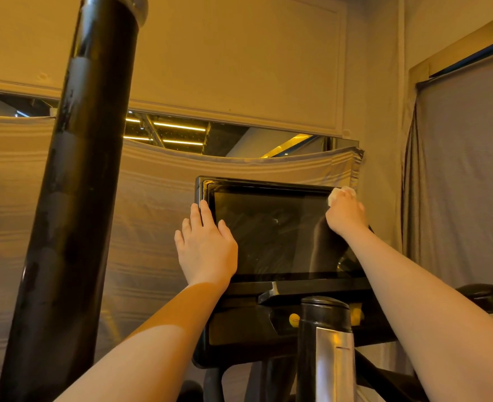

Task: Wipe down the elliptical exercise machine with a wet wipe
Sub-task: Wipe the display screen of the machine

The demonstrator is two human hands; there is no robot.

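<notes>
The elliptical's black console screen [271, 233] faces me at centre. My right hand [345, 216] grips a crumpled white wet wipe [339, 194] and holds it against the screen's upper right corner. My left hand [206, 245] lies flat with straight fingers on the screen's left edge, fingertips reaching the frame. Below the screen sits the black console housing [239, 329] with a yellow button [294, 319].
A thick black handlebar pole [74, 198] rises at the left, close to me. A shorter black-and-chrome post [326, 343] stands in front of the console. Grey cloth [152, 213] hangs behind the machine; a curtain [457, 184] covers the right wall.
</notes>
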